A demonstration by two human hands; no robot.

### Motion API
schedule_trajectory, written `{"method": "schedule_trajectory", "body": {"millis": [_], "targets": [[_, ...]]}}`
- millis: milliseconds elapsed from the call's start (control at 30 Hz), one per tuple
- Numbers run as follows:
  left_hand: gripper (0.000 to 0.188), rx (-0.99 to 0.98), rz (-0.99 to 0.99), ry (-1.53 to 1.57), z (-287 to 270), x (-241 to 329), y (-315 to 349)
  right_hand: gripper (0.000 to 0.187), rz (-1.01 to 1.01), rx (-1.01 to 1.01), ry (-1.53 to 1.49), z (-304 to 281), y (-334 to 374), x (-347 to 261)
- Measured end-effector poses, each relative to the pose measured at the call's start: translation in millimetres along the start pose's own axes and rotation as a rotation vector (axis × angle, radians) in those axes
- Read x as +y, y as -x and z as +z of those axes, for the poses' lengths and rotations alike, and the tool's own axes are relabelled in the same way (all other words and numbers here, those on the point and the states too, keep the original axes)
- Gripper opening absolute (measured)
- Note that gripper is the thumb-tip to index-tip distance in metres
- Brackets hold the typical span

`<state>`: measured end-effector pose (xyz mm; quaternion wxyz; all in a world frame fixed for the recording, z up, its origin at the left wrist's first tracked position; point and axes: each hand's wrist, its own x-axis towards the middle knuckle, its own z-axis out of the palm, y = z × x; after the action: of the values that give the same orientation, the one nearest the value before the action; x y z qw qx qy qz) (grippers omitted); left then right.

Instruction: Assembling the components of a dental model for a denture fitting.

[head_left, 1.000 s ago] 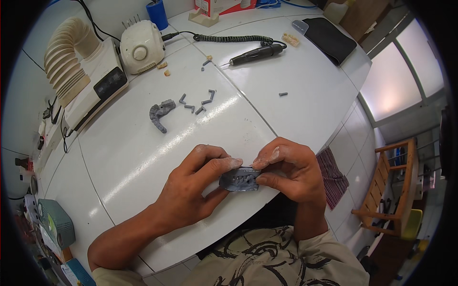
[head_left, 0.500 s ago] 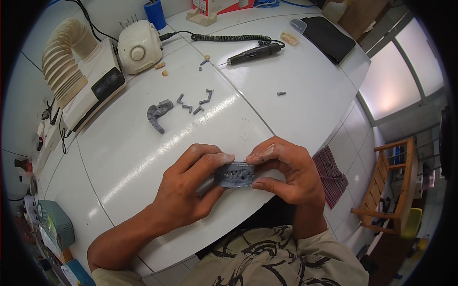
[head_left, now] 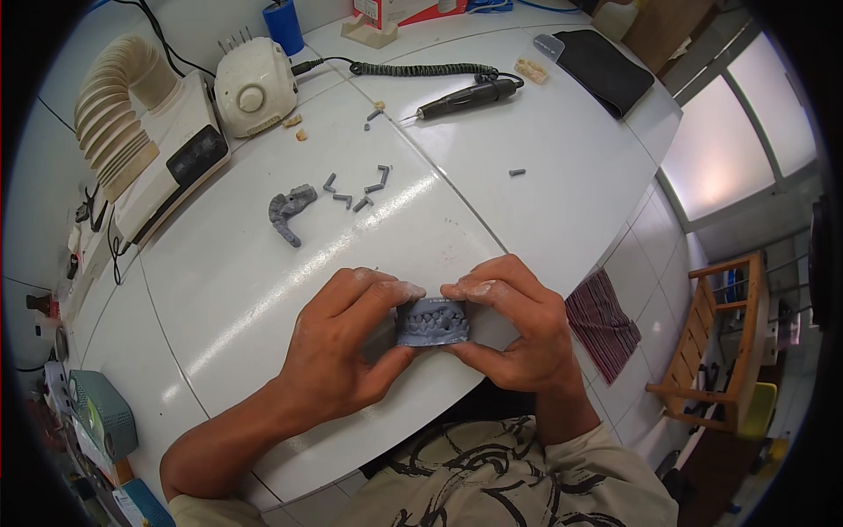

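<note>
Between my two hands, over the near part of the white table, is a grey dental model [head_left: 432, 322] with its upper and lower teeth together, facing me. My left hand [head_left: 347, 329] grips its left side, fingers on top and thumb below. At the right side my right hand [head_left: 518, 325] pinches it the same way, with whitish dust on the fingertips. Farther off lies a grey curved dental arch piece [head_left: 288, 213], and beside it are several short grey pegs [head_left: 342, 200], some of them bent.
A black handpiece [head_left: 467, 99] on a coiled cord runs to a cream control unit [head_left: 255, 88]. Left of it stands a dust extractor [head_left: 180, 162] with a ribbed hose. A black pouch [head_left: 604, 70] lies far right. One grey peg [head_left: 517, 172] sits apart. A wooden rack [head_left: 716, 342] stands on the floor.
My right hand has shifted slightly left, its thumb now under the dental model's edge. The dental model has tilted so more of its front teeth show.
</note>
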<state>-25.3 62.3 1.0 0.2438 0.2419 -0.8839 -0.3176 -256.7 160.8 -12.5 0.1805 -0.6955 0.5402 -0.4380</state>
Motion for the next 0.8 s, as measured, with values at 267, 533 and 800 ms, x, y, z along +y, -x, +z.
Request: {"method": "schedule_trajectory", "body": {"millis": [267,533,800], "targets": [[0.052,-0.052,0.008,0.002,-0.7,0.5,0.6,0.055,0.020,0.021,-0.086,1.1,4.7,0.2],[0.054,-0.006,0.020,-0.030,1.7,-0.3,-1.0,0.056,-0.120,0.167,-0.042,11.8,7.7,9.5],[0.062,0.027,0.072,-0.090,4.5,-0.9,1.4,0.060,-0.199,0.250,-0.115,14.7,13.8,10.5]]}}
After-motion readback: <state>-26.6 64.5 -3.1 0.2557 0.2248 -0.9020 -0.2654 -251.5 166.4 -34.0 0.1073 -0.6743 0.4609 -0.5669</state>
